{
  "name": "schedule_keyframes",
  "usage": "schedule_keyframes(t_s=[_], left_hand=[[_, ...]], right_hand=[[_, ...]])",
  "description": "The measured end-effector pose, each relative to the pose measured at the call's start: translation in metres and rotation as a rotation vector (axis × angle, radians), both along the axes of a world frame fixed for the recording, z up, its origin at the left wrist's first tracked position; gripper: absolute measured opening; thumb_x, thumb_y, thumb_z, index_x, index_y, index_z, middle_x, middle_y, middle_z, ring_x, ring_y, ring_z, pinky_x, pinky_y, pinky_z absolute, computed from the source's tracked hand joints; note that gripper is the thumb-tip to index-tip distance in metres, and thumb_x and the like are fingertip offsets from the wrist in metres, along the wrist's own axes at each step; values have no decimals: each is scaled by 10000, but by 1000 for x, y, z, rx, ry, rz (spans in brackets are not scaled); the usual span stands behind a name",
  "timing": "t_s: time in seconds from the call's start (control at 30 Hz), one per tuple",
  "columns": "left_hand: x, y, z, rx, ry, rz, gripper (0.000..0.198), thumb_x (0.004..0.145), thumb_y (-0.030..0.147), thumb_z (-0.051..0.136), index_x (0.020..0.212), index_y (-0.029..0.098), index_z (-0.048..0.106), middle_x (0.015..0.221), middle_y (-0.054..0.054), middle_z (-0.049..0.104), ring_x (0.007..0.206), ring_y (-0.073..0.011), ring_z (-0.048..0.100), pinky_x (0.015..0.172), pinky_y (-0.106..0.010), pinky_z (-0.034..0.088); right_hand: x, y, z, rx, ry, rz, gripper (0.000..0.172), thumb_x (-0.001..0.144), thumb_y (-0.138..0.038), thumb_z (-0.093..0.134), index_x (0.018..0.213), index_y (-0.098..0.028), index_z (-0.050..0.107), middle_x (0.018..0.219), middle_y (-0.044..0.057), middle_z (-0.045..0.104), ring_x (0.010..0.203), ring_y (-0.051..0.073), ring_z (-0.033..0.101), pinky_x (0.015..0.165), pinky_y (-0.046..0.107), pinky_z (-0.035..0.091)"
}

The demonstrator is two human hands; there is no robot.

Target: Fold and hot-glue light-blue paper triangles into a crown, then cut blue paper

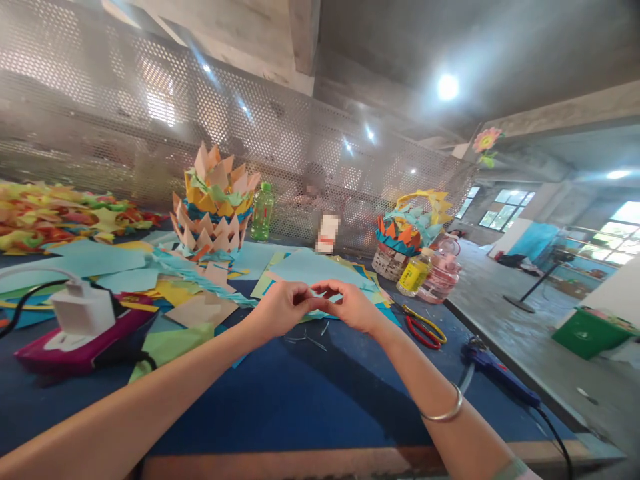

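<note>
My left hand (281,308) and my right hand (353,305) meet above the blue tabletop (300,400), their fingertips pinched together. Whatever they hold, if anything, is hidden or too small to make out. Just behind them lie light blue sheets of paper (315,265), with yellow and green pieces underneath. Thin pale strands (307,341) rest on the table below the fingers. To the right of my right hand are scissors (424,328) with one red and one yellow handle.
Layered folded-paper decoration (213,213) and green bottle (261,212) stand behind. At right are a paper-trimmed basket (393,257), yellow-labelled bottle (415,272), pink jug (441,270) and corded blue glue gun (503,377). A magenta power strip (65,353) and paper pile (65,217) occupy the left.
</note>
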State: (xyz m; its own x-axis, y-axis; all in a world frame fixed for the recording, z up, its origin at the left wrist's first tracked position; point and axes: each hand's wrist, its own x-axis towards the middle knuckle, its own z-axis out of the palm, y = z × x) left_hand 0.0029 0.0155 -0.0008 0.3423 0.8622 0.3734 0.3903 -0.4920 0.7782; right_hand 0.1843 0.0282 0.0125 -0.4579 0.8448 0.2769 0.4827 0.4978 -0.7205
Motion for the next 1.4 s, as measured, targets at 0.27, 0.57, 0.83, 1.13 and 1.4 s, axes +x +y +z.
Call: schedule_keyframes(t_s=[0.27,0.57,0.83,1.13,1.4], left_hand=[[-9,2,-1,446,224,69,216,892,200,444,776,172,624,761,-31,623,753,-161,552,698,-277,407],[-11,-1,-5,508,441,-113,59,802,137,601,823,186,576,994,-47,602,952,-210,539,884,-356,401],[-10,-4,-1,390,734,-97,218,759,45,528,904,199,474,936,-33,590,840,-210,576,736,-310,410],[-15,3,-6,399,874,19,237,774,31,437,935,203,458,743,-28,613,721,-216,612,595,-266,369],[-12,2,-9,488,858,71,315,758,7,413,995,211,448,713,-16,611,701,-212,622,587,-257,360]], right_hand=[[80,74,3,92,-337,-581,276,866,-219,468,982,-163,712,991,81,718,921,220,652,794,295,467],[109,99,-38,-12,-484,-784,223,792,-314,600,919,-159,699,980,140,701,953,282,631,776,331,434],[107,87,-39,-34,-420,-766,373,705,-280,685,1040,-139,598,994,126,663,900,239,615,726,299,428],[74,40,-13,16,-205,-418,247,774,-329,621,969,-179,609,771,9,638,743,161,637,708,274,466],[38,-2,-27,86,167,-198,308,806,-419,606,1009,-188,579,808,30,633,697,165,629,673,310,491]])
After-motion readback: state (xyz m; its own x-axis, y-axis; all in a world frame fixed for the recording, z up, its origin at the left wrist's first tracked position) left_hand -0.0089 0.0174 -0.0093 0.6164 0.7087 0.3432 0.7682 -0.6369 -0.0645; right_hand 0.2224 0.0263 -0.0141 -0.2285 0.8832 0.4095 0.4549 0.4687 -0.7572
